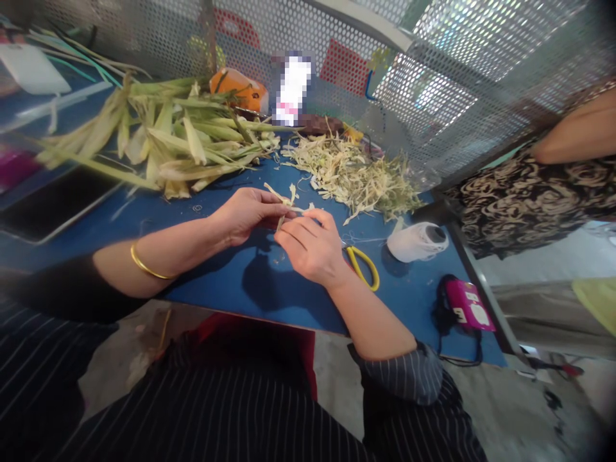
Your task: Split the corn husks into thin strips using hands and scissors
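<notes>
My left hand (255, 215) and my right hand (310, 244) meet over the front half of the blue table. Between their closed fingers is a thin, pale corn husk strip (283, 197), with twisted ends sticking out above the left fingers. Both hands grip it; parts of it are hidden by the fingers. Beyond my left hand lies a heap of green and cream corn husks (192, 138). Farther right is a pile of shredded husk (356, 170). Yellow-handled scissors (364, 266) rest beside my right wrist, near a cone of white thread (418, 242).
A pink device with a black cord (466, 305) sits at the table's right edge. A dark tablet-like panel (58, 199) lies at left. An orange packet (238, 88) and a lit phone (293, 86) stand before a perforated metal screen (158, 38). Another person's arm (577, 131) shows at right.
</notes>
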Demonstrator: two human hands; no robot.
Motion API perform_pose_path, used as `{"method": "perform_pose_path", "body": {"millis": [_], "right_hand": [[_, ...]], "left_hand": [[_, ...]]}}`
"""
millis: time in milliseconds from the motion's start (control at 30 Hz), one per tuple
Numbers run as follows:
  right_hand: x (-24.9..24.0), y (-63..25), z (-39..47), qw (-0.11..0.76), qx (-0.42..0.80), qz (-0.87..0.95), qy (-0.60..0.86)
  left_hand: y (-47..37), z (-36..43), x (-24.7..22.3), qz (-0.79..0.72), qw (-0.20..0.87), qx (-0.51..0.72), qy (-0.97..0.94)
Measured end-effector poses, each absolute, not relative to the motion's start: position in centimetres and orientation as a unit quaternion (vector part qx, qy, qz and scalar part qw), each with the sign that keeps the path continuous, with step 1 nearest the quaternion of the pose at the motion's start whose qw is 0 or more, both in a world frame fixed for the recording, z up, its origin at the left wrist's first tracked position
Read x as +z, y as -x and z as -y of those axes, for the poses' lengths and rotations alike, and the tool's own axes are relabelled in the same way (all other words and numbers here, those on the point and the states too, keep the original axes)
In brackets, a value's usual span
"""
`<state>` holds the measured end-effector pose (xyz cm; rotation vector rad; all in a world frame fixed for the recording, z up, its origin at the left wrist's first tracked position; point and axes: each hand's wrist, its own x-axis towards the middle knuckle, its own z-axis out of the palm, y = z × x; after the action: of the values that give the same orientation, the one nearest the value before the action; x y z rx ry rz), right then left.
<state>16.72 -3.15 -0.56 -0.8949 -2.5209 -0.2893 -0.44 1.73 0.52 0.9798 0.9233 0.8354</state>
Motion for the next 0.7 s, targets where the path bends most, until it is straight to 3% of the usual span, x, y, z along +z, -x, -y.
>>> {"method": "perform_pose_path", "body": {"millis": [233, 567, 700], "right_hand": [[-0.2, -17.2, 2.3, 0.389, -0.066, 0.777, 0.491], [-0.2, -17.3, 2.2, 0.283, -0.014, 0.834, 0.474], [0.1, -17.4, 2.1, 0.279, 0.033, 0.843, 0.459]], "left_hand": [[0.6, -1.6, 0.8, -0.403, 0.698, 0.384, -0.450], [-0.2, -1.2, 0.1, -0.428, 0.630, 0.436, -0.479], [-0.1, -1.3, 0.1, -0.437, 0.631, 0.423, -0.482]]}}
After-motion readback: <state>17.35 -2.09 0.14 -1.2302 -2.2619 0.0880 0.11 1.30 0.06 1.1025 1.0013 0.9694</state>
